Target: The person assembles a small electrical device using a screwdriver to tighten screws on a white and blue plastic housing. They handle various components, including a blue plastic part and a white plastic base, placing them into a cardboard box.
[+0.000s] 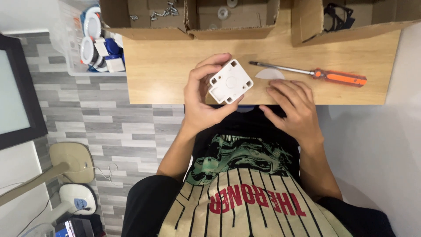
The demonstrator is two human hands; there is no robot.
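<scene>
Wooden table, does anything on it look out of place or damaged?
Nothing stands out. The left hand holds a square white plastic part that looks intact; the right hand rests flat on the table. The orange-handled screwdriver lies beside a thin translucent disc.

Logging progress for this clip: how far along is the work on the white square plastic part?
Done: nothing clearly fastened yet. In hand: the left hand holds the white square plastic part, while the right hand rests flat on the wooden table. Left: the orange-handled screwdriver lies untouched, and the small metal screws remain in their cardboard box.
</scene>
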